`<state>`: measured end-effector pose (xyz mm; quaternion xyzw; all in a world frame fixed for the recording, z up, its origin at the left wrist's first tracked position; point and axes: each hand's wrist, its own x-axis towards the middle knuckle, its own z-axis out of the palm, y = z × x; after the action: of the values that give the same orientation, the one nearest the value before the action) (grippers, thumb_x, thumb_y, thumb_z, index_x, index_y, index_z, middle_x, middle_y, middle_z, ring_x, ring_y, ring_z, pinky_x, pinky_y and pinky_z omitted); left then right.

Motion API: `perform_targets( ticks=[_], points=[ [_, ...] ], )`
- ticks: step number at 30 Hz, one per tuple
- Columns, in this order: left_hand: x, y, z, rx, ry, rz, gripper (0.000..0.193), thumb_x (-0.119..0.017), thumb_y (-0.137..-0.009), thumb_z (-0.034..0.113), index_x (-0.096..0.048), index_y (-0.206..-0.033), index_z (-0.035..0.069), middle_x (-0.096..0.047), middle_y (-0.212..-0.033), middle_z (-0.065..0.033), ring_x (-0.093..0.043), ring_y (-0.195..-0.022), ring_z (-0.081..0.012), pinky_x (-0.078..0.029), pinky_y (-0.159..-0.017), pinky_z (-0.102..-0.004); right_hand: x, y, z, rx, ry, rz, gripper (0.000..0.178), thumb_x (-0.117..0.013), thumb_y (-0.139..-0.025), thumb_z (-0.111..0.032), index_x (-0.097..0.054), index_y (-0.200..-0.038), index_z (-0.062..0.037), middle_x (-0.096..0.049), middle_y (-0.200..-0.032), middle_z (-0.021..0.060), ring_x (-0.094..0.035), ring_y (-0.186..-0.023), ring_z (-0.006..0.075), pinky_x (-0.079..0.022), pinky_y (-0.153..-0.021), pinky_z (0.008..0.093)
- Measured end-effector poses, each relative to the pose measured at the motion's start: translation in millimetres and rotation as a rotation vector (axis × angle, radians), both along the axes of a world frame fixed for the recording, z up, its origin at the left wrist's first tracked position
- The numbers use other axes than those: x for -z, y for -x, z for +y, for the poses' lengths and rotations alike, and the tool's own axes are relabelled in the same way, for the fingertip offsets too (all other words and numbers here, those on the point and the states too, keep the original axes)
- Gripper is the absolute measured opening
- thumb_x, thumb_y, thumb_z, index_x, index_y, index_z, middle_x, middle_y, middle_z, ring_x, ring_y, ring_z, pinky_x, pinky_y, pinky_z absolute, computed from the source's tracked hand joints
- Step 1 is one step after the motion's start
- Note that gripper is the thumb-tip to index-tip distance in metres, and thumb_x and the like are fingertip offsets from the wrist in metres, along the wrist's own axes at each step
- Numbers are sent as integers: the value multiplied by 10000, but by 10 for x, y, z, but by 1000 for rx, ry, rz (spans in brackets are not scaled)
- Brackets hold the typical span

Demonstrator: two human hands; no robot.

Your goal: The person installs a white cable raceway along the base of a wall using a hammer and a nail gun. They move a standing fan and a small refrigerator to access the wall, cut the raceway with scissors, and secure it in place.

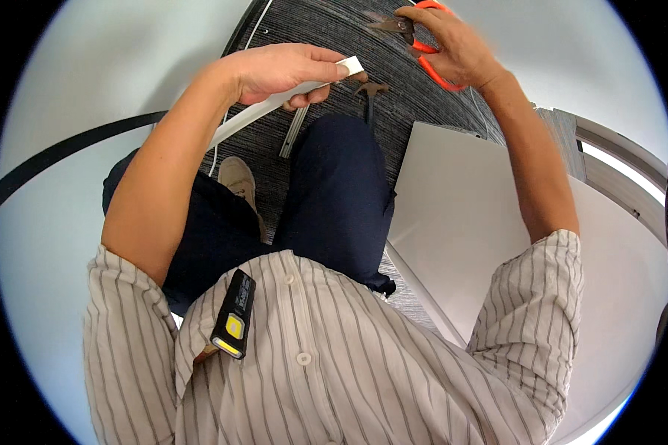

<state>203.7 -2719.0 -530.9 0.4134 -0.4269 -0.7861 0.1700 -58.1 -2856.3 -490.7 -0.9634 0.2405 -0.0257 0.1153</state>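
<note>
My left hand (pixel 293 72) is closed round a long white plastic strip, which looks like cable trunking (pixel 256 111). Its cut end sticks out past my thumb and fingertips, and the rest slants down toward my left knee. To the upper right, my right hand (pixel 456 48) grips a pair of snips with orange handles (pixel 427 48). Their dark blades point left, apart from the strip and blurred by motion. A hammer (pixel 371 89) with a rusty head and dark handle is between my hands, beside my right knee, its lower part hidden.
A metal rail (pixel 293 133) lies on the dark grey carpet (pixel 312 30) near my shoe (pixel 237 178). A thin white cable (pixel 256 26) runs along the left. To the right stands a white panel-like surface (pixel 460 200). A black work light (pixel 234 315) is clipped to my shirt.
</note>
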Motion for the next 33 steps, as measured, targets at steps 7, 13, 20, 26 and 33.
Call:
perform_targets(
  ticks=[7,13,20,26,33],
  points=[
    [51,8,-14,-182,304,-237,349,-501,-994,288,-570,-1256,69,-608,-778,-9,-517,-618,-63,-434,-542,-226,89,25,306,205,-365,46,630,-759,-729,-259,-559,-1306,-102,-652,-1009,153,-637,-956,290,-530,-844,381],
    [37,89,-32,-179,406,-339,386,-490,-972,263,-585,-1280,50,-662,-806,-38,-537,-597,-86,-449,-548,-248,-178,50,124,204,-737,417,696,-782,-697,-446,-614,-1243,-49,-657,-871,87,-608,-718,181,-513,-663,302],
    [13,191,99,-22,473,-348,406,-490,-966,200,-538,-1337,44,-554,-702,4,-495,-590,-62,-417,-539,-231,-367,-211,61,196,-993,598,688,-801,-684,-513,-663,-1173,-50,-653,-794,43,-557,-593,114,-455,-514,230],
    [-21,244,237,3,598,-428,407,-510,-924,148,-575,-1320,84,-520,-636,-45,-466,-553,-118,-403,-540,-289,-287,-263,37,73,-799,642,765,-841,-587,-511,-676,-1142,-11,-632,-742,71,-584,-611,178,-464,-562,286],
    [-2,254,238,89,617,-484,499,-521,-863,116,-549,-1361,131,-531,-625,-96,-495,-553,-156,-428,-557,-311,-315,-310,90,-19,-692,604,729,-826,-600,-522,-693,-1088,3,-616,-699,78,-570,-597,186,-445,-572,310]
  ],
)
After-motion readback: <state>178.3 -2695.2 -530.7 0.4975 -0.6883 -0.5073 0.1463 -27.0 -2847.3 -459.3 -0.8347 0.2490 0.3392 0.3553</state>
